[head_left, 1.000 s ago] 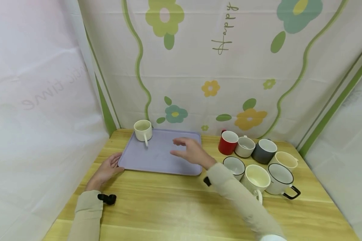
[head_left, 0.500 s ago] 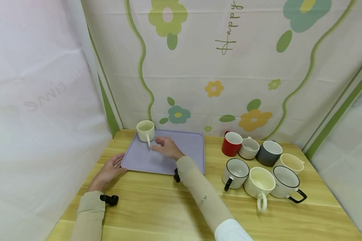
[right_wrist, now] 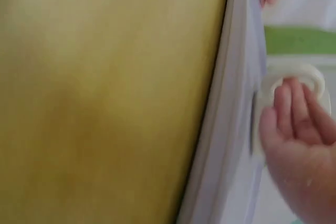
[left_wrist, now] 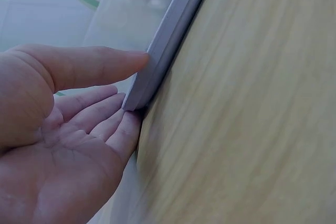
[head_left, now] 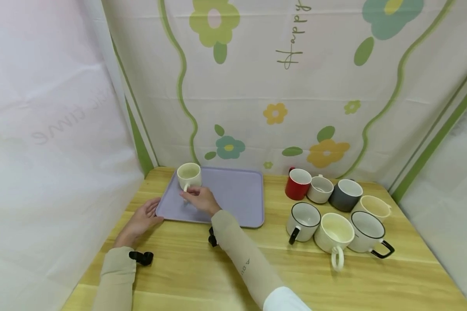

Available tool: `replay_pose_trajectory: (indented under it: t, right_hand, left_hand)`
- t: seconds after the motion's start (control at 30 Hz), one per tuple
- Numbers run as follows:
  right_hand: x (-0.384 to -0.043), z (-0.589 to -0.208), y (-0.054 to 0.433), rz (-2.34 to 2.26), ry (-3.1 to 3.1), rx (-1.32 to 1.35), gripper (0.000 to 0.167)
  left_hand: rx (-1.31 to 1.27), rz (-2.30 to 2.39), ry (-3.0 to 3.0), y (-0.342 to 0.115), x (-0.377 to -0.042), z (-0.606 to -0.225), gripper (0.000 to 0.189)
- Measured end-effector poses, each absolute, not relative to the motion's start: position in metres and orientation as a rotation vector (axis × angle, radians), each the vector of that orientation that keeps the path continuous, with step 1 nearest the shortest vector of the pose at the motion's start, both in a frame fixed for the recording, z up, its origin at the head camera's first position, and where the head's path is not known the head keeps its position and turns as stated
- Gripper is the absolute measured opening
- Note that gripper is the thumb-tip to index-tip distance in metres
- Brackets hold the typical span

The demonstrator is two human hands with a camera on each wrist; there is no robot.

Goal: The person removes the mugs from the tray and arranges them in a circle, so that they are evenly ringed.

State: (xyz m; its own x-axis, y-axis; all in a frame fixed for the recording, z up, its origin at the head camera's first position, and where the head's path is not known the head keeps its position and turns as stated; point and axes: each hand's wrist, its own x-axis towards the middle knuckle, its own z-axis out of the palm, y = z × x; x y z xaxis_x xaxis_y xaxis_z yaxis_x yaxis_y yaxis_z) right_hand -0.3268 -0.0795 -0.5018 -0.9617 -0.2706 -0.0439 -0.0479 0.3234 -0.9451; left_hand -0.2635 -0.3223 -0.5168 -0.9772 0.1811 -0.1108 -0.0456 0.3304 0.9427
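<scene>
On the far left of the lavender tray [head_left: 233, 194] stands a cream mug [head_left: 189, 175], its handle facing the front. My right hand [head_left: 201, 199] pinches that handle between thumb and fingers. The right wrist view shows the fingertips of the right hand [right_wrist: 302, 135] inside the loop of the mug handle [right_wrist: 294, 69]. My left hand [head_left: 142, 218] rests at the tray's front left corner. In the left wrist view the left hand [left_wrist: 68, 140] has its straight thumb against the tray rim [left_wrist: 163, 56] and its extended fingers along the corner's other side.
Several mugs stand grouped right of the tray: a red mug [head_left: 298, 185], a dark grey mug [head_left: 345, 196], a black-rimmed white mug [head_left: 303, 222] and a cream mug [head_left: 334, 233] among them. A printed curtain [head_left: 233, 86] hangs behind the wooden table [head_left: 187, 268].
My right hand has moved left across the tray to the cream mug and taken hold of its handle. The mug has shifted slightly toward the front. The left hand stays at the tray corner.
</scene>
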Motion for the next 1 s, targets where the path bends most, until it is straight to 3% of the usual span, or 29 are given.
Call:
replay_pose_trajectory:
  t: [0.13,0.3,0.47,0.7,1.0]
  right_hand:
    - [-0.309,-0.497,-0.090,-1.752,2.293,-0.173,0.040]
    - [-0.291,-0.489,-0.095,-2.009,1.961,0.039,0.021]
    - [-0.273,-0.484,-0.089,-2.222,1.762,0.232,0.020]
    - [-0.254,-0.487,-0.059,-2.492,1.696,0.378,0.023]
    - [-0.255,-0.484,-0.002,-2.638,1.896,0.671,0.024]
  left_hand:
    - [0.119,1.719,2.389,-0.322,-0.263,-0.516,0.081]
    - [0.116,1.734,2.378,-0.321,-0.263,-0.516,0.082]
    - [0.115,1.727,2.367,-0.322,-0.263,-0.516,0.083]
    - [0.146,1.713,2.364,-0.321,-0.264,-0.515,0.082]
    - [0.148,1.691,2.388,-0.323,-0.261,-0.514,0.082]
